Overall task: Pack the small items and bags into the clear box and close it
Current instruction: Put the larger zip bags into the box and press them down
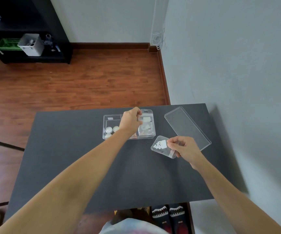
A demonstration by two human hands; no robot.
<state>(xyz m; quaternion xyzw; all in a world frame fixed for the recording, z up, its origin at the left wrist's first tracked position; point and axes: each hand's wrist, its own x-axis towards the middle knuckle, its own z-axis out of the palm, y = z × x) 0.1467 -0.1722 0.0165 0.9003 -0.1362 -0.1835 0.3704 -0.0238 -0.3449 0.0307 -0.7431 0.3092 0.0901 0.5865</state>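
A clear box with compartments sits at the far middle of the dark table. Round silver items lie in its left part. My left hand reaches over the box and pinches a clear zip bag that stands in the box's right compartment. My right hand holds a second small clear bag with tiny white pieces, just above the table in front of the box's right end. The clear lid lies flat on the table to the right of the box.
A grey wall runs close along the table's right side. Beyond the far table edge is wooden floor, with a black shelf unit holding bins at the far left. Slippers lie under the near edge.
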